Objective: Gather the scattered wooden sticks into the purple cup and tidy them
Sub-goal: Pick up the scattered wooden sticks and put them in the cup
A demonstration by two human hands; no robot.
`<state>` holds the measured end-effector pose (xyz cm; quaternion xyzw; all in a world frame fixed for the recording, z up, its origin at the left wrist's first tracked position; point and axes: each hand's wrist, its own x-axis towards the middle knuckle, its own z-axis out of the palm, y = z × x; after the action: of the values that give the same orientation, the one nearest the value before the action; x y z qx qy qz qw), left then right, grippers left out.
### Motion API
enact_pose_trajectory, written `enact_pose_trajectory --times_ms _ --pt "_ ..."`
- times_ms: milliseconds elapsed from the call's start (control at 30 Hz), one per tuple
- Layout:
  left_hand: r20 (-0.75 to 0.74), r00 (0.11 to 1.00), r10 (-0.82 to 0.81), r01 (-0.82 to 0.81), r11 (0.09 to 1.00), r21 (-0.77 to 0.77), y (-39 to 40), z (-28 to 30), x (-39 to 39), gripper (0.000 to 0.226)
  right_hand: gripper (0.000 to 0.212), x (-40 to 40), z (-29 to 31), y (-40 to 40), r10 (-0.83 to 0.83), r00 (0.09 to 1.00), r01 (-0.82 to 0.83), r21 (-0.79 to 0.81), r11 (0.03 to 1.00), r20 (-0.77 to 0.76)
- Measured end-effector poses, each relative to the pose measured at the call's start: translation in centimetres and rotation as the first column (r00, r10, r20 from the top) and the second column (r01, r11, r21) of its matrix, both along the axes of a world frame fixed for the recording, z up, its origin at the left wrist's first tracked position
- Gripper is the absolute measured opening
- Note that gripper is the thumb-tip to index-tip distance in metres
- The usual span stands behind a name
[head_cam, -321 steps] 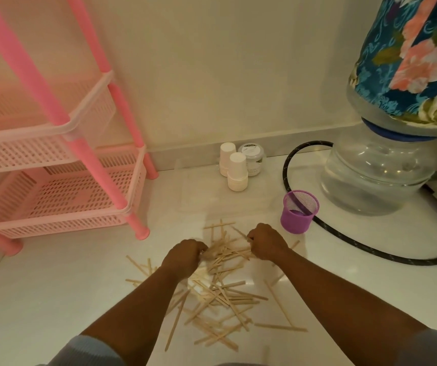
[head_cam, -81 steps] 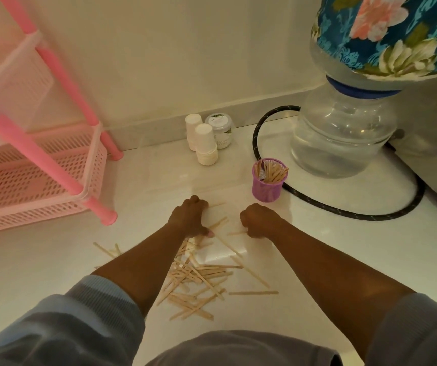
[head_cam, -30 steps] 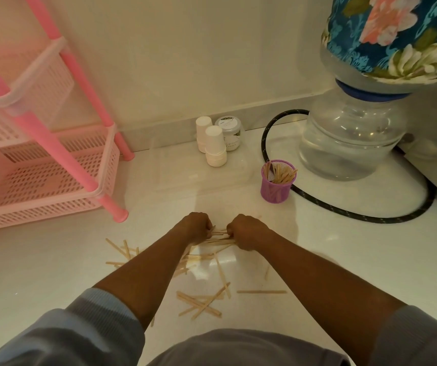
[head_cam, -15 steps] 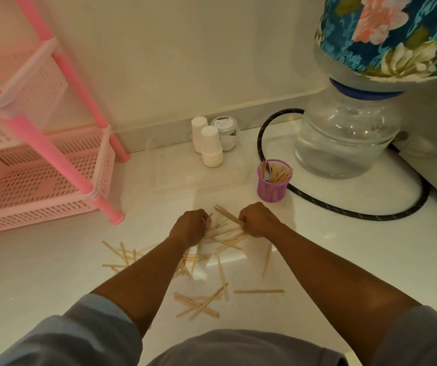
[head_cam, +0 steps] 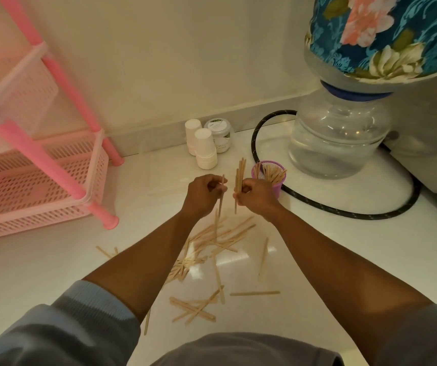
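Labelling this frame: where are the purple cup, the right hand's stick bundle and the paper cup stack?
purple cup (head_cam: 278, 186): head view, front wall.
stick bundle (head_cam: 240, 172): head view, upper part above the fist.
paper cup stack (head_cam: 205, 151): head view, side of front stack.

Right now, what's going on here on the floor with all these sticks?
A person is picking up wooden sticks. The right hand grips a small upright bundle beside the purple cup, which already holds some sticks. The left hand holds a single stick. Many loose sticks lie scattered on the floor below the hands.
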<state>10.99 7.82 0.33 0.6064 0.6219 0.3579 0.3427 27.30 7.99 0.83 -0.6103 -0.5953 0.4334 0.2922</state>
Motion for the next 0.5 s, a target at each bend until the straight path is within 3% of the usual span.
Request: enact_pose_trajectory --times_ms 167,500 --pt "0.115 0.993 -0.022 0.014 0.997 0.07 2.0 2.4 2.4 0.022 0.01 0.6 1.9 1.1 -0.053 0.998 0.049 0.104 0.993 0.035" --pt "0.172 0.984 -0.04 0.01 0.985 0.17 5.8 6.0 6.1 0.026 0.006 3.3 5.4 3.4 -0.214 0.977 0.211 0.242 0.947 -0.011"
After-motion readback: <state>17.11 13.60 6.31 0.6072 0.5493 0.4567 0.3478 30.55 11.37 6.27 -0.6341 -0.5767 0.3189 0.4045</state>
